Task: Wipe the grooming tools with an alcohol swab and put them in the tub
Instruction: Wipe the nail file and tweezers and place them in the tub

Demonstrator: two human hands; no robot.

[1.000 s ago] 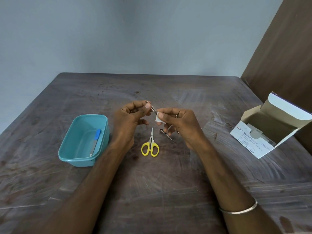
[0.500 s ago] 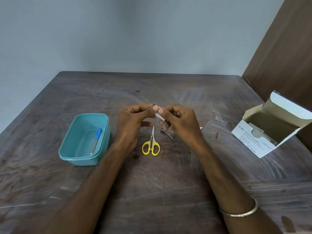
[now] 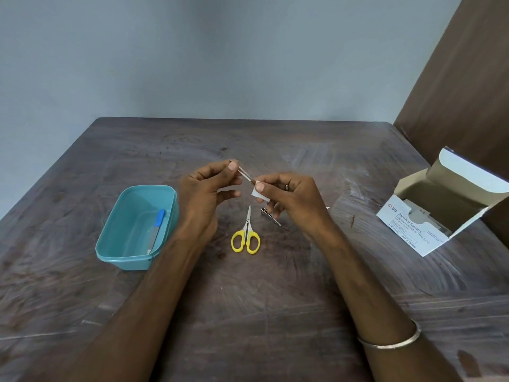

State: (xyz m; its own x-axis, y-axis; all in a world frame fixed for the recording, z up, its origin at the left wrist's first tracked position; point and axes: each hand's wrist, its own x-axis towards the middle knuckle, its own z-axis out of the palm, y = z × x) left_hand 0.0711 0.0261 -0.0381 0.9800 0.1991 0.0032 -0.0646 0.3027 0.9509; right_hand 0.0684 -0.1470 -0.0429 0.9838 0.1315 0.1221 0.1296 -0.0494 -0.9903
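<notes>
Mid-wipe: my left hand [image 3: 205, 194] pinched the tweezers [image 3: 245, 173] above the surface, right hand [image 3: 286, 195] clamped the swab [image 3: 257, 193] on them; next, I judged, into the tub [image 3: 137, 224].

The hands draw apart again after meeting half a second ago, the right hand [image 3: 286, 197] sliding the alcohol swab [image 3: 257, 193] down to the tweezers' [image 3: 246, 175] lower end while the left hand [image 3: 209, 188] lifts its end higher.
</notes>
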